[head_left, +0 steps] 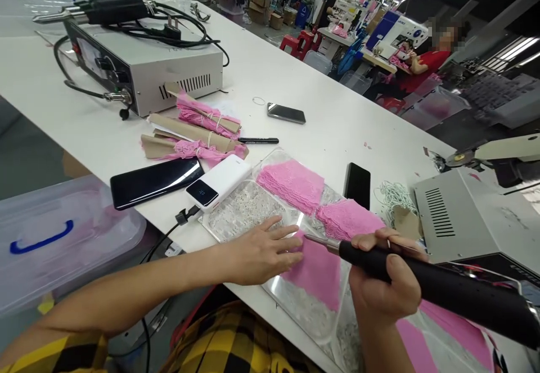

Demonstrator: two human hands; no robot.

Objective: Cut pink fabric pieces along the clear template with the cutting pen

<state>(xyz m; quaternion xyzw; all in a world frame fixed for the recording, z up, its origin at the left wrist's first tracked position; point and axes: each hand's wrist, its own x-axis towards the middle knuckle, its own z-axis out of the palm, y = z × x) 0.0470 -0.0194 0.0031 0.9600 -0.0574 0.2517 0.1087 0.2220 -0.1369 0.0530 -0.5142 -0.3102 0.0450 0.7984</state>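
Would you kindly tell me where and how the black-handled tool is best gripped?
Probably best around the front of its thick black handle, coming from the person's right, as the right hand does: the handle is long and rounded, while the slim metal tip points toward the left hand.

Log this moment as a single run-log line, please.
Left hand: spread, fingertips at pink fabric sheet | Right hand: gripping black-handled tool, metal tip near left fingertips | Nearby: pink fabric stacks, white power bank

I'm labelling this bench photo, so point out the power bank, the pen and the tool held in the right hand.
Power bank (228, 178), head view: white casing.
Pen (259, 140), head view: black barrel.
Tool (459, 291), head view: black handle.
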